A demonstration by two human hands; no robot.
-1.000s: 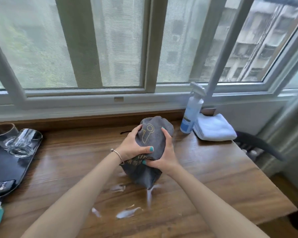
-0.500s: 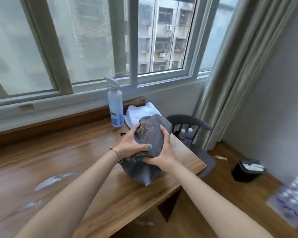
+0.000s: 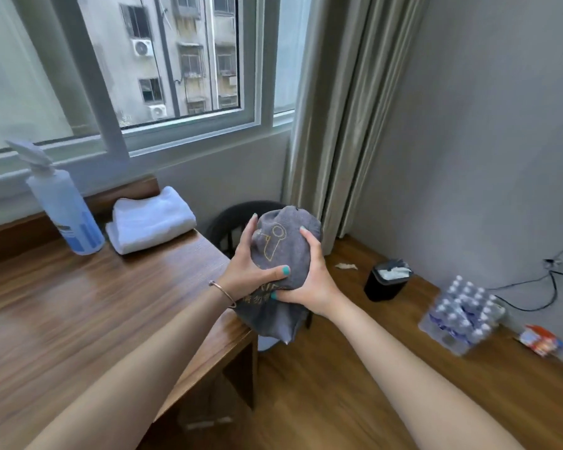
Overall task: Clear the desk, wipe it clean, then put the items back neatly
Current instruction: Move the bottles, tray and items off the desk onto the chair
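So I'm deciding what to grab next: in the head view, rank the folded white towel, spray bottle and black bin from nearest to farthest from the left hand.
1. Folded white towel, on the desk, up-left of the left hand.
2. Black bin, on the floor, right.
3. Spray bottle, far left by the window.

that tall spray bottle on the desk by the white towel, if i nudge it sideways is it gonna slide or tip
The spray bottle is tall and narrow with its trigger head on top, so a high nudge would probably tip it. The desk looks glossy, so a low push may slide it. It stands beside the folded white towel, which might stop it.
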